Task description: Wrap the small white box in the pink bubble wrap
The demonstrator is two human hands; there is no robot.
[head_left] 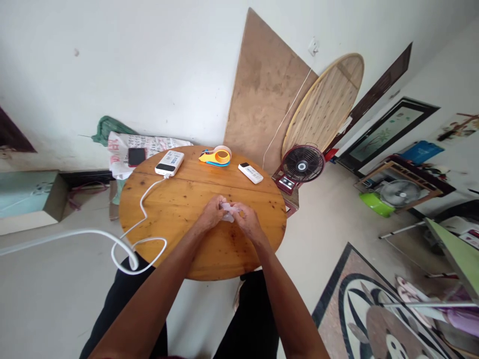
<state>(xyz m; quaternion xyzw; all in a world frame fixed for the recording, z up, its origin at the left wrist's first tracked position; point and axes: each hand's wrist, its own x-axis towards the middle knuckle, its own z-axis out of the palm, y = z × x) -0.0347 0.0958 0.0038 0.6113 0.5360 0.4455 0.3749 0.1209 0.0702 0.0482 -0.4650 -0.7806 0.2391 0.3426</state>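
Note:
My left hand and my right hand meet over the middle of the round wooden table. Between them is a small, whitish, crumpled-looking thin piece, perhaps paper or plastic film; its kind is unclear. Fingers of both hands are closed on it, partly hiding it. Beyond the hands lies a yellow and blue tape dispenser. To its right rests a white device with a dark end and printed label. A white power bank with a cable plugged in lies at the far left.
A thick white cable loops over the table's left edge. Behind the table, a dark phone-like object lies on a printed sack. A dark red fan stands beyond the right edge, near a leaning brown board and round wooden top.

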